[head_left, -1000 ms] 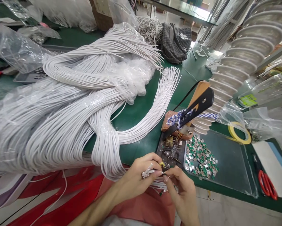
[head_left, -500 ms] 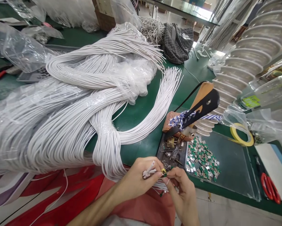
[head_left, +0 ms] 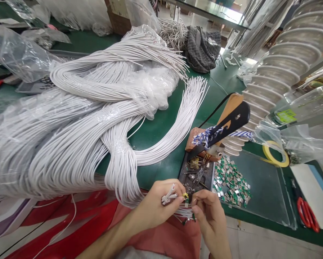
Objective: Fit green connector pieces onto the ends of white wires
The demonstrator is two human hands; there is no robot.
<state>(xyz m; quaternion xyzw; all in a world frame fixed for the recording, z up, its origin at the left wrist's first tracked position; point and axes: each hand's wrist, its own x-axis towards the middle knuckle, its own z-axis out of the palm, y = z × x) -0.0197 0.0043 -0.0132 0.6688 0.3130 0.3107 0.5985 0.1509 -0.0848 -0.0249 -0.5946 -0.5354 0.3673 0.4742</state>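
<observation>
My left hand (head_left: pixel 164 201) is closed around several white cables (head_left: pixel 169 196), whose cut ends poke out above the fingers. At its fingertips a small green circuit board with a metal connector (head_left: pixel 186 202) hangs beside a yellow bit. My right hand (head_left: pixel 210 216) is just to the right of that board, thumb and fingers curled together; whatever they pinch is hidden. Below and between the hands, more white cables (head_left: pixel 185 213) with small green boards on their ends lie over the edge of my lap.
Bundles of white cable (head_left: pixel 77 144) cover the green table's left side. A dark tray (head_left: pixel 195 172) of metal bits and a brick (head_left: pixel 191 138) with tied handles stand ahead. Green boards (head_left: pixel 231 181) lie piled at right, near yellow tape (head_left: pixel 276 154), red-handled scissors (head_left: pixel 307 214) and a ribbed hose (head_left: pixel 285 64).
My right hand has moved slightly right, away from my left fingertips. The small board at the left fingertips now shows more plainly, with its metal connector hanging down.
</observation>
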